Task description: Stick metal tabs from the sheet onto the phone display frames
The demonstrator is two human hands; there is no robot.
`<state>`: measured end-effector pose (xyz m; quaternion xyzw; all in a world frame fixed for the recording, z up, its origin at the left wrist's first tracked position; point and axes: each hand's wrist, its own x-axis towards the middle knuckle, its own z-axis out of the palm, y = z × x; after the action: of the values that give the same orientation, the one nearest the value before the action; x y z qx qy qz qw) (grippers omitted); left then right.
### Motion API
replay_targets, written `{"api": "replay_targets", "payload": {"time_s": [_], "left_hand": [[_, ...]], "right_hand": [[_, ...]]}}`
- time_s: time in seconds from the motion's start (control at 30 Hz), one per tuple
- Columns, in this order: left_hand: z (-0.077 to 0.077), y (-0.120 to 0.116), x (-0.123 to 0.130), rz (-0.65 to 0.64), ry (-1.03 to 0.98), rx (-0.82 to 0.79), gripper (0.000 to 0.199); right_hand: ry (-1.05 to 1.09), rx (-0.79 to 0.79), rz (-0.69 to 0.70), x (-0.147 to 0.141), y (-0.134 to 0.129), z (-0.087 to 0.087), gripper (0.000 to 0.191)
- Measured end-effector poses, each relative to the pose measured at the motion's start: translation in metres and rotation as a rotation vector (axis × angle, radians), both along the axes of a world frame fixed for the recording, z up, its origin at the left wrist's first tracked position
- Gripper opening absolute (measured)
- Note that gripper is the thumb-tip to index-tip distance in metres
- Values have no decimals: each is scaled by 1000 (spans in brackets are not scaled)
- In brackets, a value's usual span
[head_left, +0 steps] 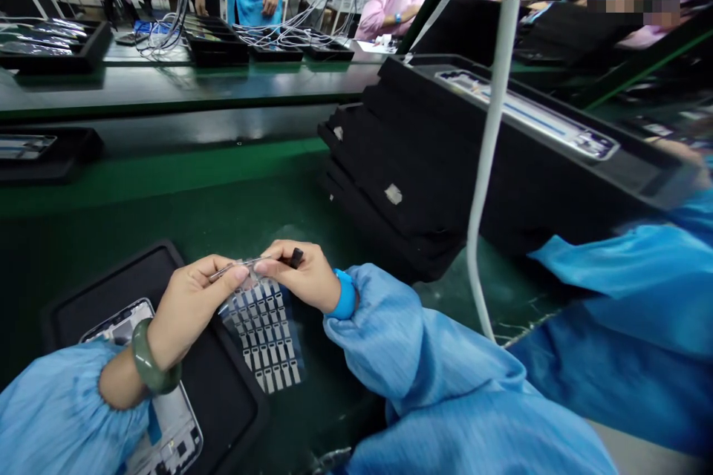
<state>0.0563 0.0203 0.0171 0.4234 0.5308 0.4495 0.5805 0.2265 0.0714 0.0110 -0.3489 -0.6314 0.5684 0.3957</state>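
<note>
My left hand [192, 304], a green bangle on its wrist, has thumb and fingers pinched at the top of a sticker sheet [270, 341]. Rows of small pale grey pieces cover the sheet on a clear backing. My right hand [301, 274], with a blue wristband, pinches the same upper edge from the other side. A thin metal tool, seemingly tweezers, passes between the fingers, and its black end [297, 258] sticks out at my right hand. Beneath my left forearm, a phone-like metal frame [186, 415] lies in a black tray [228, 386].
At the right, a stack of black trays [412, 163] holds another metal frame [535, 115] on top. A white cable [490, 148] hangs in front of it. One more tray [78, 156] sits far left. A co-worker's blue sleeve [613, 260] reaches in from the right.
</note>
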Motion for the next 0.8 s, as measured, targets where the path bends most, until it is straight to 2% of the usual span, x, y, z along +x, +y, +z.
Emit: {"api": "replay_targets", "payload": {"time_s": [0.33,0.8], "left_hand": [[1,2,0,40,-43,-39,34],[7,-4,4,69,-132,-66,30]], "right_hand": [[-56,-97,-44,0,0,3,39],[-3,-100,76,2,-1,4,35]]}}
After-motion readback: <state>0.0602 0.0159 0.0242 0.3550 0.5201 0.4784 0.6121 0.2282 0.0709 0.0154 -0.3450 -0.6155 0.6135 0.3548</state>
